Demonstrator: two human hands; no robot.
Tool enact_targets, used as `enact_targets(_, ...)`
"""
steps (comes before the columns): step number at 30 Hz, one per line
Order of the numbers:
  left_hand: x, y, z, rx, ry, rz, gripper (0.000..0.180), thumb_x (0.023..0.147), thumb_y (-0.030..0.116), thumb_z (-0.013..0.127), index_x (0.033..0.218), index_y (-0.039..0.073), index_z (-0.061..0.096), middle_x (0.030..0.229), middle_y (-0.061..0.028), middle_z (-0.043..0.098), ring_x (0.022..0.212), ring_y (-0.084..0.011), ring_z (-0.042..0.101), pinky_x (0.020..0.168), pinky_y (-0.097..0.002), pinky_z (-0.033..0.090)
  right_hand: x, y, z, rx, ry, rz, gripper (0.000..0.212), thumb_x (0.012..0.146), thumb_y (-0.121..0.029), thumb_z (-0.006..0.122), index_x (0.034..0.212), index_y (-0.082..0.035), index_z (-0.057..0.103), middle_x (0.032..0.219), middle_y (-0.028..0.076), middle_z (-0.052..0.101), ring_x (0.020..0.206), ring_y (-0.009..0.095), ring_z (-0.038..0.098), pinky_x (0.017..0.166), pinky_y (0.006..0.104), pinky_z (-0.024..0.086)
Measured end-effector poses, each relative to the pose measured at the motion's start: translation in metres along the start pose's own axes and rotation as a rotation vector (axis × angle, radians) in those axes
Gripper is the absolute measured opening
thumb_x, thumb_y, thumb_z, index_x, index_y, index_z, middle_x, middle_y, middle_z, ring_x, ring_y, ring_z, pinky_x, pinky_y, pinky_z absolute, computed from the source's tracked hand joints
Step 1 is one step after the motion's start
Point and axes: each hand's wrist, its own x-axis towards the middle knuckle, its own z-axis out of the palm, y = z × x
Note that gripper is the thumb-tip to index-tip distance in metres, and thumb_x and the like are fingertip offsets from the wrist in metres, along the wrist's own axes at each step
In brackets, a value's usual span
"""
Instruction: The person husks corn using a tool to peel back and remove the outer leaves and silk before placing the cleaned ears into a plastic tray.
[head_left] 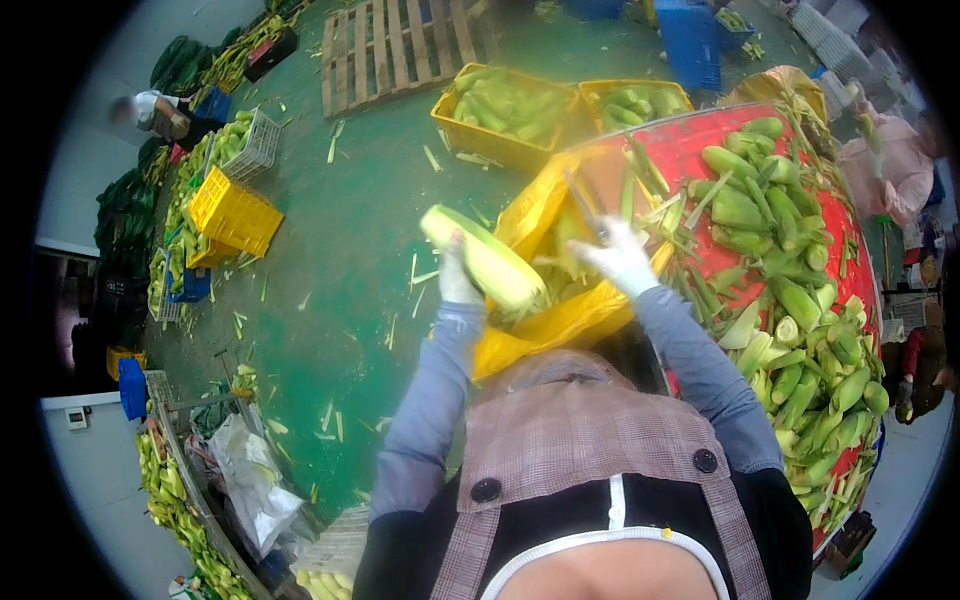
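Note:
My left hand (457, 275), in a white glove, is closed around a pale green ear of corn (492, 262), holding it tilted with its broad end toward me. My right hand (620, 260), also gloved, grips a knife (582, 200) whose narrow blade points up and away. It is apart from the ear, just to its right. Below and between both hands, an open yellow bag (550, 325) hangs against my apron with green husks inside. On the right, a red-topped table (690, 150) bears a heap of corn ears (800, 300) and loose husk strips (690, 225).
Yellow crates (480, 145) of corn stand ahead, before a wooden pallet (395, 55). More crates, one a tilted yellow crate (235, 212), line the left. Husk scraps litter the green floor (350, 260). People work at the far left (160, 115) and far right (890, 165).

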Motion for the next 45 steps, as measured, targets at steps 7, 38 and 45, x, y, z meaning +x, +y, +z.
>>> enact_targets(7, -0.034, -0.031, 0.014, 0.235, -0.348, -0.178, 0.083, 0.081, 0.072, 0.045, 0.131, 0.006, 0.041, 0.112, -0.0131, 0.057, 0.095, -0.0241, 0.062, 0.079, -0.0372, 0.055, -0.017, -0.038, 0.026, 0.23, -0.324, 0.03, 0.077, 0.064, -0.056, 0.075, 0.111, 0.003, 0.057, 0.107, 0.02, 0.06, 0.103, 0.031, 0.057, 0.091, 0.0366, 0.043)
enact_targets(38, -0.049, -0.005, 0.047, 0.452, -0.448, 0.185, 0.059, 0.082, 0.023, 0.072, 0.128, 0.001, 0.042, 0.119, -0.0079, 0.053, 0.11, -0.0181, 0.05, 0.095, -0.0323, 0.041, -0.036, -0.034, 0.019, 0.746, -0.131, 0.102, 0.04, 0.08, -0.025, 0.072, 0.104, 0.005, 0.057, 0.069, 0.002, 0.055, 0.049, 0.006, 0.045, 0.044, 0.0231, 0.036)
enact_targets(45, -0.025, 0.005, 0.012, -0.088, -0.082, 0.07, 0.05, 0.086, 0.02, 0.065, 0.128, 0.005, 0.04, 0.116, -0.0099, 0.052, 0.11, -0.0239, 0.051, 0.096, -0.0384, 0.043, -0.027, -0.008, -0.029, 1.113, 0.354, 0.375, 0.037, 0.082, -0.027, 0.069, 0.103, 0.001, 0.057, 0.058, 0.001, 0.05, 0.039, 0.009, 0.044, 0.035, 0.024, 0.033)
